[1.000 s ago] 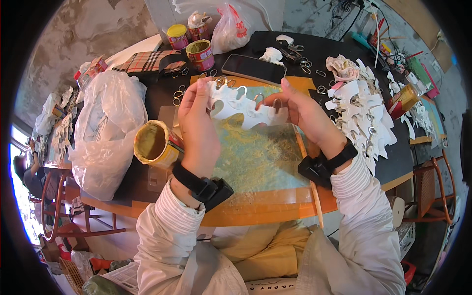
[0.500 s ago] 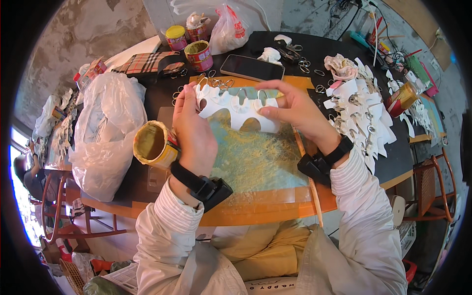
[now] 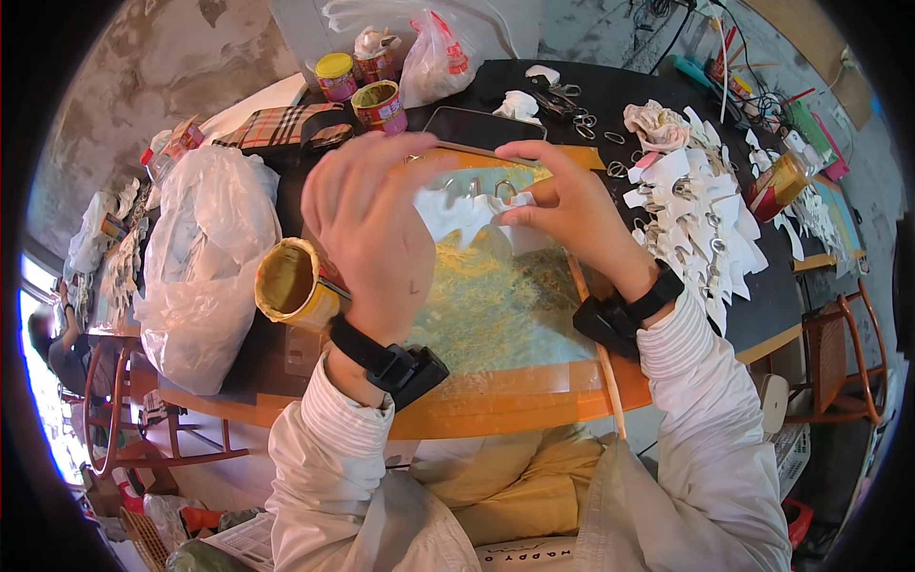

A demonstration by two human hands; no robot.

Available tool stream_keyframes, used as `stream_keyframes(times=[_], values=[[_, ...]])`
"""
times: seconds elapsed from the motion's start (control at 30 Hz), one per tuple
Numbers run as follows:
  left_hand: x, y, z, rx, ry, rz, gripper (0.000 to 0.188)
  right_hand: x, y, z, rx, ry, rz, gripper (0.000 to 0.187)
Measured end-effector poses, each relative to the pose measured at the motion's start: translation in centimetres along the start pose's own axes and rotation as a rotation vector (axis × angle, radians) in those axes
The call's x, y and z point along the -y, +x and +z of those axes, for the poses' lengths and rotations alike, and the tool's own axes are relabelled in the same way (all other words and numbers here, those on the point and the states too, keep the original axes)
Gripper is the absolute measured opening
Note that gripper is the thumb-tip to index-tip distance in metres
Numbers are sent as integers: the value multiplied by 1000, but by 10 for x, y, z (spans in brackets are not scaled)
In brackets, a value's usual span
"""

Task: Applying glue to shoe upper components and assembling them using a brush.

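Note:
A white scalloped piece (image 3: 457, 219) with metal loops along its far edge is above the greenish, powder-strewn board (image 3: 486, 329). Its right end is pinched between the thumb and fingers of my right hand (image 3: 581, 205). At the left end, my left hand (image 3: 367, 234) is raised and smeared by motion. It covers part of the piece, and whether it touches it cannot be seen. Below my left hand stands an open tin (image 3: 291, 281) with yellowish residue inside, tilted towards me.
A plastic bag (image 3: 205, 267) fills the left of the table. White pieces with metal rings (image 3: 701, 219) are heaped at the right. A phone (image 3: 486, 132) and tins (image 3: 379, 107) sit at the back. A wooden stick (image 3: 600, 343) lies along the board's right side.
My left hand has lifted off the left end of the white piece and swung over it, fingers now blurred. My right hand keeps its hold at the right end.

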State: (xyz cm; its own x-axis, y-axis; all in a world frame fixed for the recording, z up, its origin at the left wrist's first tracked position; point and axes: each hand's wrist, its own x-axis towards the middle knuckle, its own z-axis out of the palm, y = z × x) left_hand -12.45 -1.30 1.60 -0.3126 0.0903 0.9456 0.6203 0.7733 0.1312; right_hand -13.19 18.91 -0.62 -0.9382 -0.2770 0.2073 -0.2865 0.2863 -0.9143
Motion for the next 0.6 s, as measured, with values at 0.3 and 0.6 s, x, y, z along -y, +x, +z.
stream_keyframes(times=[0.3, 0.6], values=[[3, -19, 24, 331, -261, 17, 15, 14, -5, 3, 88, -290, -175, 45], [12, -30, 29, 624, -443, -196, 25, 5, -1, 3, -54, -321, -331, 41]])
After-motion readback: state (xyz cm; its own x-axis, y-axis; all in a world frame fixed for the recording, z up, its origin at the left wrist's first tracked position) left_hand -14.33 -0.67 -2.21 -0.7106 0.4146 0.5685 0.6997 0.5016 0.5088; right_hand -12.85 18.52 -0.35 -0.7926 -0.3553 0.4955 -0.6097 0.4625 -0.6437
